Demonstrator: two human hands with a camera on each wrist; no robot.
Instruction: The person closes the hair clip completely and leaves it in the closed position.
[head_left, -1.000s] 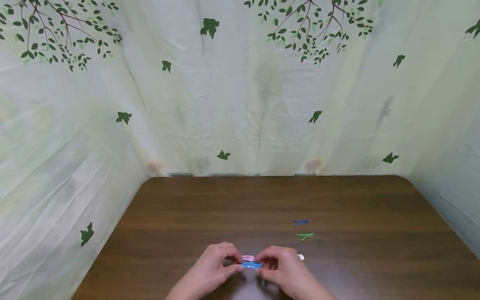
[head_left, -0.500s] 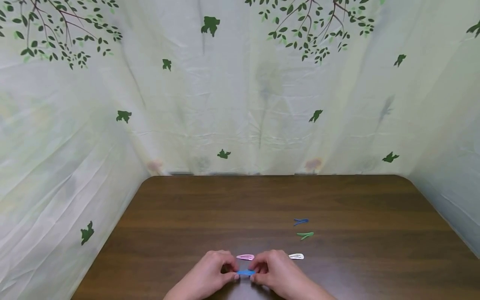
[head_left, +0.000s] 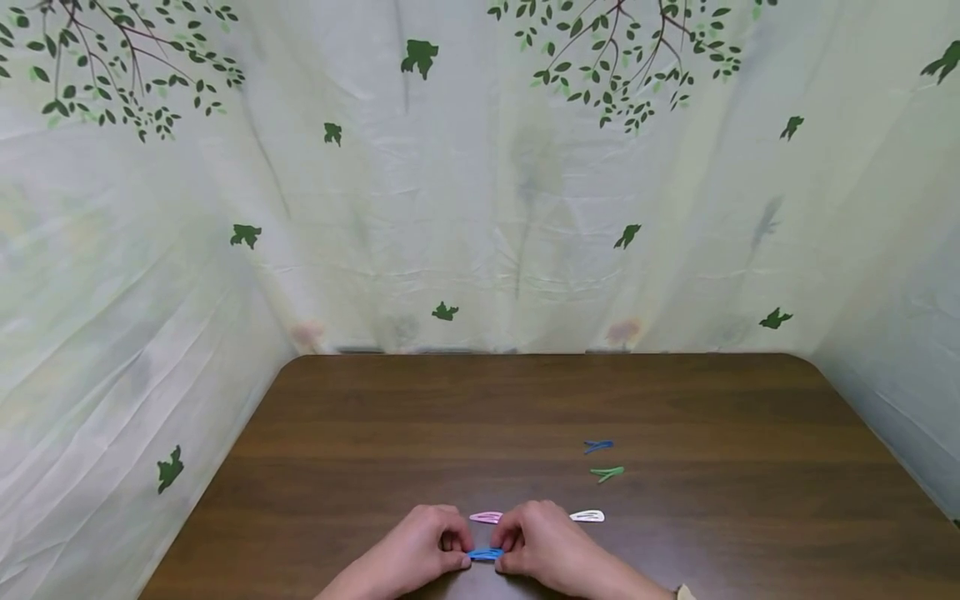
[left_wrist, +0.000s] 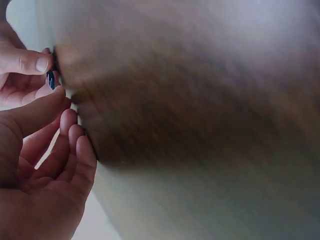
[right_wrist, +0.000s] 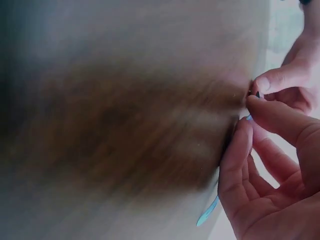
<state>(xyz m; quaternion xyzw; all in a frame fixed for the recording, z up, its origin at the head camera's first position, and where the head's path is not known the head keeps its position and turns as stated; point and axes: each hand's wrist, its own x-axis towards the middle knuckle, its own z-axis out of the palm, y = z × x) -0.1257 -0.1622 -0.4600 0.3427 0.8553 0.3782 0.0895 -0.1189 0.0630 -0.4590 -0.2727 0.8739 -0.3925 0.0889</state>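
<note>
The bright blue, slim, metal-looking snap hair clip (head_left: 485, 554) is right in front of the person, just on the near side of the pale pink, teardrop-shaped snap hair clip (head_left: 486, 517). I can't tell whether it touches the table. Its long axis runs sideways from hand to hand, roughly parallel to the pink clip; with both ends covered, I can't say which way its narrow tip points. The left hand (head_left: 429, 540) pinches one end and the right hand (head_left: 546, 542) the other, thumbs brought in against bent fingers, hardly any gap left. The step looks to me like working the clip two-handed; the next move would call for keeping both ends steady while thumbs press or bend it. Right of the pink clip lies a white teardrop-shaped hair clip (head_left: 587, 517); farther beyond it, rightward, are a green V-spread hair clip (head_left: 607, 473) and a dark blue V-spread one (head_left: 598, 446), all on the brown wood-grain table (head_left: 360, 425).
</note>
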